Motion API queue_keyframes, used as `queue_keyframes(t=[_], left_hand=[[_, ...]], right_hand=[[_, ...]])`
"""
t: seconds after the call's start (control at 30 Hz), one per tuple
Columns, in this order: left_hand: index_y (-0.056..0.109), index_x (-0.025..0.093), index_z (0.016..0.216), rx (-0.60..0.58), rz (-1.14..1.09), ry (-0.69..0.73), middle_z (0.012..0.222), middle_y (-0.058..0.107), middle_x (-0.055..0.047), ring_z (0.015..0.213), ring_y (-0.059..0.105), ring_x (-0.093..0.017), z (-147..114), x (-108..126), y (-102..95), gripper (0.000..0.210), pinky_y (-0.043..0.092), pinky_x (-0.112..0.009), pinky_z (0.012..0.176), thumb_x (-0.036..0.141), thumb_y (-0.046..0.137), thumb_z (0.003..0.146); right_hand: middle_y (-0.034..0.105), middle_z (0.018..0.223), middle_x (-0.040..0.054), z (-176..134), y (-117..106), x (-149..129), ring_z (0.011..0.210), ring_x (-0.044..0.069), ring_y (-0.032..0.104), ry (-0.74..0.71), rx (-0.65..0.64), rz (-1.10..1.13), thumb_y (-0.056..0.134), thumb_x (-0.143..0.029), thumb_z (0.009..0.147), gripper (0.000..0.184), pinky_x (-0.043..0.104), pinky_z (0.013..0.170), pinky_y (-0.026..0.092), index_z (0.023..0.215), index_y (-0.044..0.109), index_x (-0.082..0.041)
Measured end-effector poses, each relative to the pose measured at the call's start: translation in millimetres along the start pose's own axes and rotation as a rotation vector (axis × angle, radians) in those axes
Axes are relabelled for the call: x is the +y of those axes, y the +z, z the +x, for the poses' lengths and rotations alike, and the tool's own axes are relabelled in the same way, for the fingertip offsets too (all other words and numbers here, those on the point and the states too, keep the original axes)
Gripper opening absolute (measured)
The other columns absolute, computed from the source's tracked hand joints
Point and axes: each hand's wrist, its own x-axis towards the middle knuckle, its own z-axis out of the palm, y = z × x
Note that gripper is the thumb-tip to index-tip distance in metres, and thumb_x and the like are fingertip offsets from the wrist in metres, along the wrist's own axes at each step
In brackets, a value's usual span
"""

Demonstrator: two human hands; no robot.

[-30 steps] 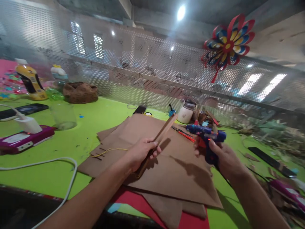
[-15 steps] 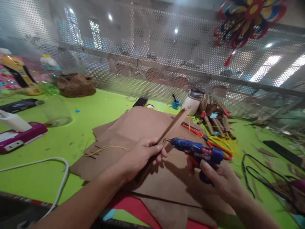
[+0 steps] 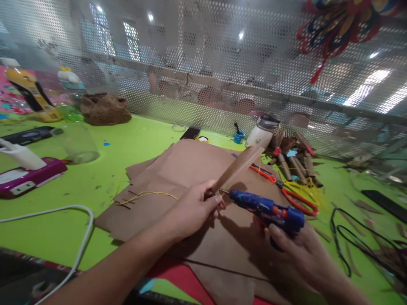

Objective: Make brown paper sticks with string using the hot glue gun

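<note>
A folded strip of brown paper [image 3: 239, 166] slants up and away from my left hand [image 3: 199, 207], pinched between thumb and fingers. My right hand [image 3: 291, 245] is wrapped around the grip of a blue glue gun [image 3: 267, 207]. The gun's metal nozzle points left and sits close to the strip, just beside my left fingertips; I cannot tell whether it touches. Under both hands lie stacked sheets of brown paper [image 3: 187, 163]. A thin yellow cord [image 3: 148, 195] rests on the sheets to the left of my left hand.
Orange-handled scissors [image 3: 299, 202] lie beyond the glue gun, near yellow string and several brown paper rolls [image 3: 284, 166]. A white jar [image 3: 259, 134] stands at the back. To the left are a clear cup [image 3: 81, 146], a purple power strip [image 3: 34, 178] and a white cable [image 3: 90, 220].
The paper strip has turned, showing more of its broad face. My left hand has shifted slightly right with it, and the glue gun has moved slightly right and down. The view has shifted a little.
</note>
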Motion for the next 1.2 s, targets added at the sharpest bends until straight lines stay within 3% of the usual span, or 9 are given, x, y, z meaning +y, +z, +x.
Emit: queue_keyframes(t=[0.27, 0.5, 0.7, 0.87, 1.2], left_hand=[[0.050, 0.016, 0.084, -0.026, 0.080, -0.004, 0.074, 0.055, 0.000, 0.058, 0.049, -0.009, -0.8, 0.9, 0.1, 0.014, 0.042, -0.020, 0.052, 0.031, 0.050, 0.084], [0.051, 0.018, 0.089, -0.010, 0.229, 0.042, 0.074, 0.057, 0.000, 0.061, 0.052, -0.010, 0.0, -13.9, -3.6, 0.013, 0.041, -0.021, 0.054, 0.030, 0.046, 0.087], [0.052, 0.017, 0.090, -0.022, 0.258, 0.047, 0.075, 0.057, -0.001, 0.060, 0.052, -0.010, -0.7, -9.7, -3.1, 0.017, 0.041, -0.021, 0.052, 0.032, 0.044, 0.088], [0.052, 0.017, 0.097, -0.029, 0.257, 0.021, 0.078, 0.059, -0.002, 0.061, 0.053, -0.011, -1.4, -4.1, -0.6, 0.018, 0.043, -0.022, 0.054, 0.030, 0.044, 0.088], [0.052, 0.019, 0.085, 0.020, 0.484, 0.105, 0.074, 0.056, 0.002, 0.067, 0.051, -0.012, -1.5, -5.6, -4.3, 0.010, 0.037, -0.021, 0.057, 0.025, 0.044, 0.086]], right_hand=[[0.066, 0.070, 0.0067, -3.0, 4.1, -5.3, 0.066, 0.019, 0.061, -0.036, -0.019, -0.042, 0.054, -0.044, 0.084, 0.032, 0.027, 0.059, 0.051, 0.082, 0.068, -0.015], [0.062, 0.067, 0.0040, -8.4, 4.4, 5.1, 0.057, 0.016, 0.056, -0.080, -0.082, -0.129, 0.051, -0.041, 0.087, 0.028, 0.023, 0.050, 0.046, 0.078, 0.061, -0.016], [0.061, 0.067, 0.0035, -3.1, 2.8, 2.8, 0.058, 0.016, 0.057, -0.154, -0.061, -0.184, 0.049, -0.039, 0.087, 0.025, 0.023, 0.050, 0.046, 0.083, 0.060, -0.016], [0.057, 0.062, 0.0017, 0.2, 0.6, 0.9, 0.054, 0.014, 0.053, -0.233, 0.010, -0.259, 0.049, -0.036, 0.088, 0.024, 0.023, 0.048, 0.043, 0.075, 0.057, -0.017], [0.061, 0.066, 0.0024, -4.8, -0.4, -4.6, 0.056, 0.015, 0.056, -0.224, -0.143, -0.291, 0.046, -0.034, 0.089, 0.022, 0.023, 0.050, 0.045, 0.080, 0.057, -0.018]])
